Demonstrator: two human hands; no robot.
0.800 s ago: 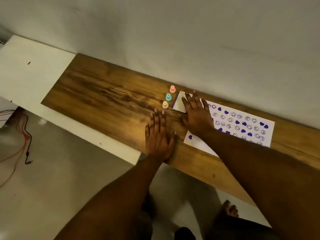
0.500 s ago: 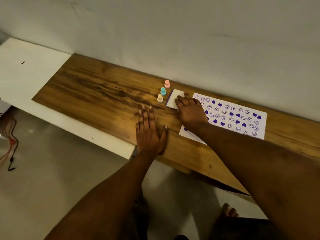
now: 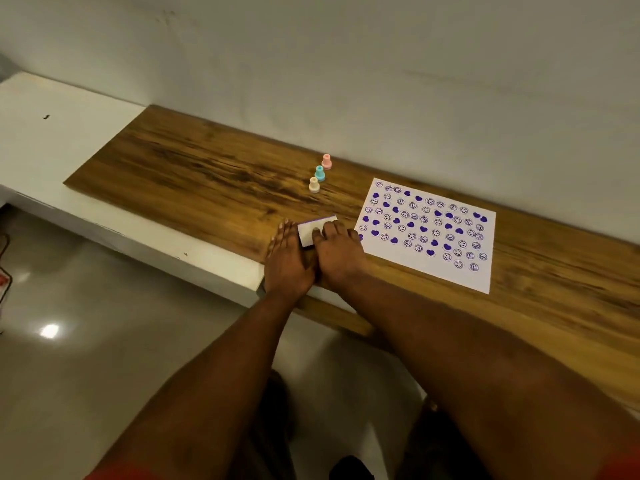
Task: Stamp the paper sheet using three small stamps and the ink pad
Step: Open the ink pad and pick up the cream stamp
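While the ink pad [image 3: 317, 233] is held flat by both hands, no stamp is held.
Next, the lid must be opened.

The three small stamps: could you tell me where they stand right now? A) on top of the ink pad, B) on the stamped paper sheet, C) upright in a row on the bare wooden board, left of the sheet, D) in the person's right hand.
C: the pink stamp, blue stamp and cream stamp stand upright in a row on the wooden board, left of the paper sheet, untouched by either hand.
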